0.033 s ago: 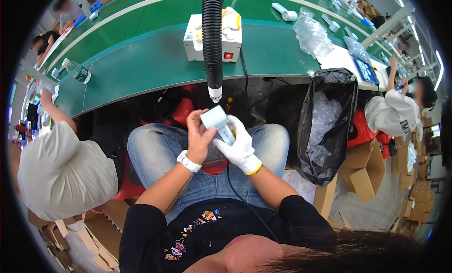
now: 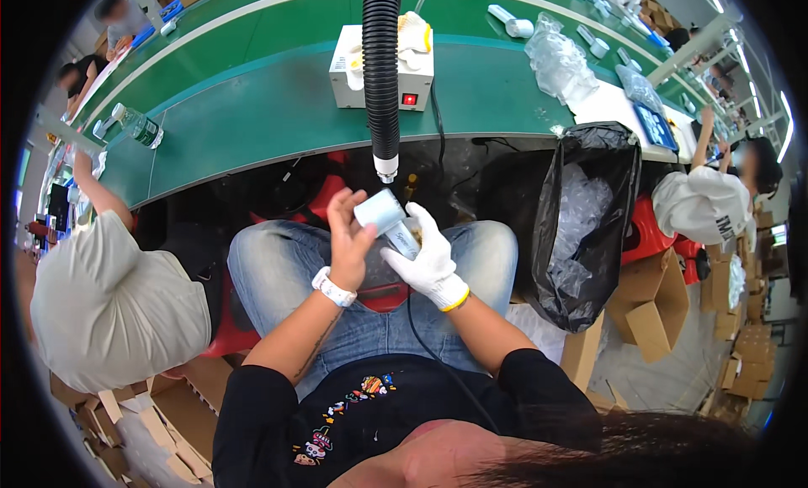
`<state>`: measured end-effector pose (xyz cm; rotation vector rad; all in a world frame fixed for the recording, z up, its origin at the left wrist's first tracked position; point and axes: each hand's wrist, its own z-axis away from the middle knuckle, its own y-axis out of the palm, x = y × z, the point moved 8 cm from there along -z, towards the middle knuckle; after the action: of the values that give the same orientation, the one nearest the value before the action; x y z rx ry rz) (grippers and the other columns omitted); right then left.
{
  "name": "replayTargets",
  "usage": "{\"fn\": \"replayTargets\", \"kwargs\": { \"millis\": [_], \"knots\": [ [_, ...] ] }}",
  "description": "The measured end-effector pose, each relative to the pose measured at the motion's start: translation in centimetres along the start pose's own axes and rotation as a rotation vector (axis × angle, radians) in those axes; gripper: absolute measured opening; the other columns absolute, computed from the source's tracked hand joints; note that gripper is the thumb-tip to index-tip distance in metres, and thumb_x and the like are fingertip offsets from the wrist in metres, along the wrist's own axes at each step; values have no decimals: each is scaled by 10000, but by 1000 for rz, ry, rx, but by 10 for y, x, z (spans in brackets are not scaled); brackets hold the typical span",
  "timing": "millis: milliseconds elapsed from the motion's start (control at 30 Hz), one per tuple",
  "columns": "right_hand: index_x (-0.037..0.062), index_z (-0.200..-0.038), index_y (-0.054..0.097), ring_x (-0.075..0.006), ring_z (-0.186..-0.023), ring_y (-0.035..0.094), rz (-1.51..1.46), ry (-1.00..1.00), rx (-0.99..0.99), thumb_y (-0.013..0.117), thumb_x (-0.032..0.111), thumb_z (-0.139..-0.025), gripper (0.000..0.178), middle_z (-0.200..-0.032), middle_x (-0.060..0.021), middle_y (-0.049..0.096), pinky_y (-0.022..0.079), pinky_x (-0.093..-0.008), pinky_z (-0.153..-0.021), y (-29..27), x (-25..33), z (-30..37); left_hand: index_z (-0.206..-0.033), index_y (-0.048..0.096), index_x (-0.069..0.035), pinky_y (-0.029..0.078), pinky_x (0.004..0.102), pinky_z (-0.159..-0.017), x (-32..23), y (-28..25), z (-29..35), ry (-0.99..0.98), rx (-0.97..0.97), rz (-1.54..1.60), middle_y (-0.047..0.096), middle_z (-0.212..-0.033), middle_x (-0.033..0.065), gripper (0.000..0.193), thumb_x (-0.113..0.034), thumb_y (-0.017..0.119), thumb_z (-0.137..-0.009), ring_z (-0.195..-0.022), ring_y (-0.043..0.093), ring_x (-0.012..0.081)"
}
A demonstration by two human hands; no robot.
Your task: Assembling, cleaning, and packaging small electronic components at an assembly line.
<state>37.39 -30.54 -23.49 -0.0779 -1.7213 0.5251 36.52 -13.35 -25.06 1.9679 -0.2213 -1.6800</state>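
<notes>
Above my lap, my right hand, in a white knit glove with a yellow cuff edge, grips the handle of a pale blue handheld device. It has a wide cylindrical head and a narrower handle with dark lettering, and it tilts with the head up to the left. Bare, with a white watch at the wrist, my left hand is beside the head. Its fingers are apart and its thumb is close to the cylinder's lower edge; whether it touches is hard to tell. Just over the device hangs a black ribbed hose with a metal-tipped white end.
A beige box with a lit red switch and gloves on top stands on the green bench. To the right hangs a black bag holding clear plastic. A bottle stands at left. Co-workers sit on both sides; cardboard boxes stand on the floor.
My left hand has loosened from the device's head, its fingers now more spread and a little to the left. The device has shifted slightly left and down in my right hand.
</notes>
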Motion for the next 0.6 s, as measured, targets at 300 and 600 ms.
{"fn": "replayTargets", "kwargs": {
  "millis": [300,600],
  "knots": [
    [38,-1522,459,-280,-940,727,-1176,163,-127,739,137,-938,655,-1157,-146,718,602,-380,-857,22,-31,-22,-1496,379,-130,503,438,-1068,-25,2,-15,-61,153,204,556,-1431,133,737,-290,798,-912,-1322,581,300],
    [66,-1529,483,-271,-927,728,-643,14,207,725,215,-936,658,-1205,-165,708,614,-386,-806,-7,-10,-12,-1389,502,-129,555,412,-962,-24,-29,2,-657,125,19,651,-1309,107,619,-230,821,-869,-1196,662,273]
  ]
}}
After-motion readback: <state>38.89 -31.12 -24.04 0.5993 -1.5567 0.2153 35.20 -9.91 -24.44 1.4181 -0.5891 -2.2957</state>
